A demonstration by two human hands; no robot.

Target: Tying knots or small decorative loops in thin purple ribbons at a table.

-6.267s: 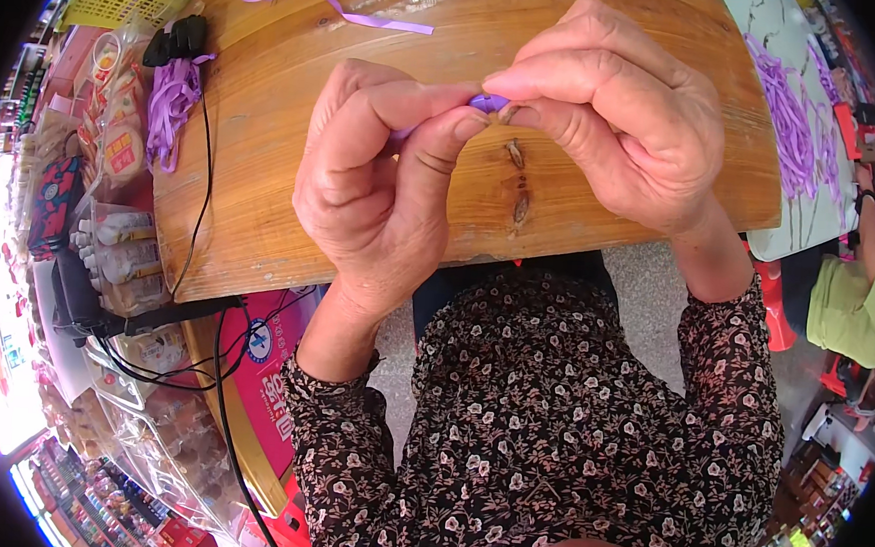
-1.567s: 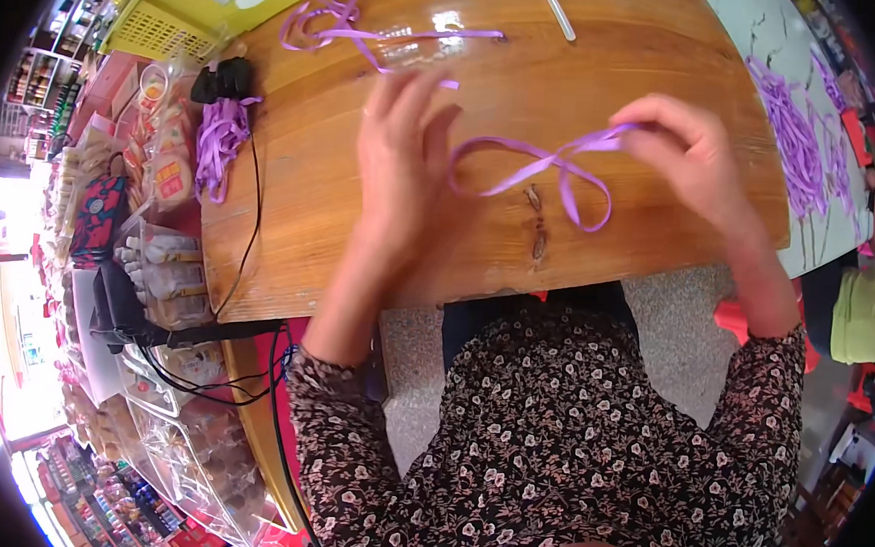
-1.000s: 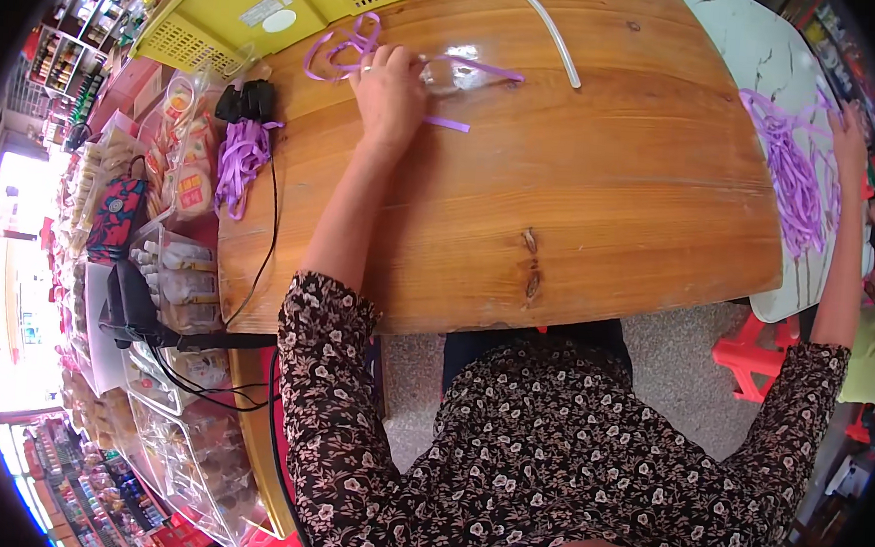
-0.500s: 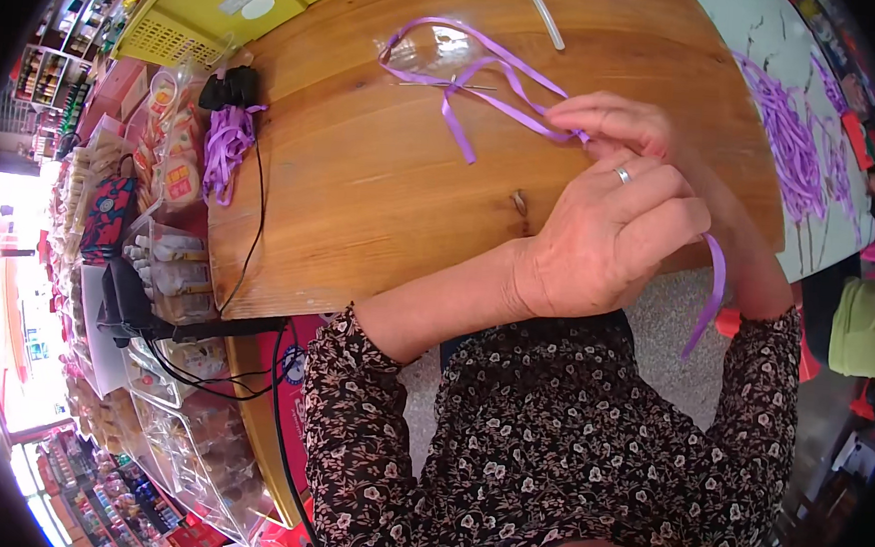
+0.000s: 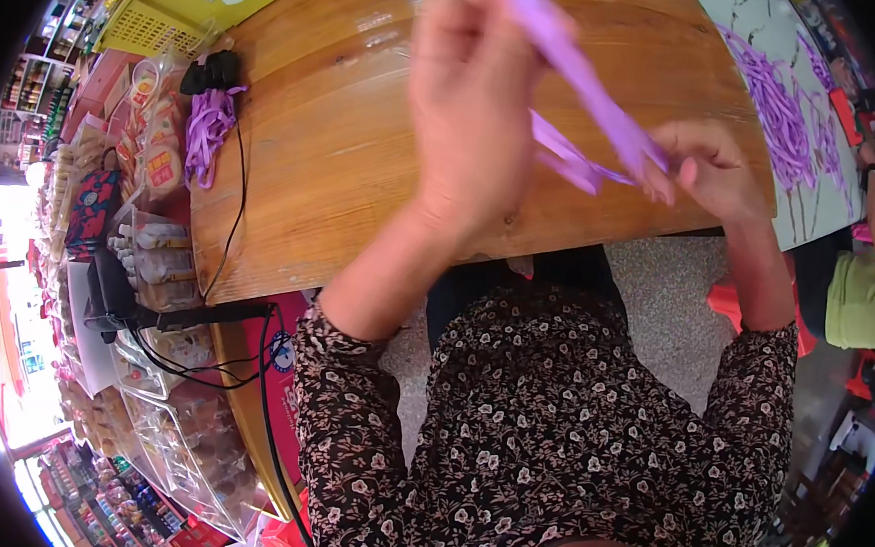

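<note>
We hold a purple ribbon (image 5: 606, 133) above the wooden tabletop (image 5: 334, 167). Our right hand (image 5: 709, 175) pinches its near right end; our left hand (image 5: 473, 105), blurred, seems closed on the far left end. The ribbon runs slanting between both hands.

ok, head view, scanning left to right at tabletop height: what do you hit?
Bunch of purple ribbon at the table's left edge → left hand → purple ribbon strip held between the hands → right hand → pile of purple strips on the pale surface.
</note>
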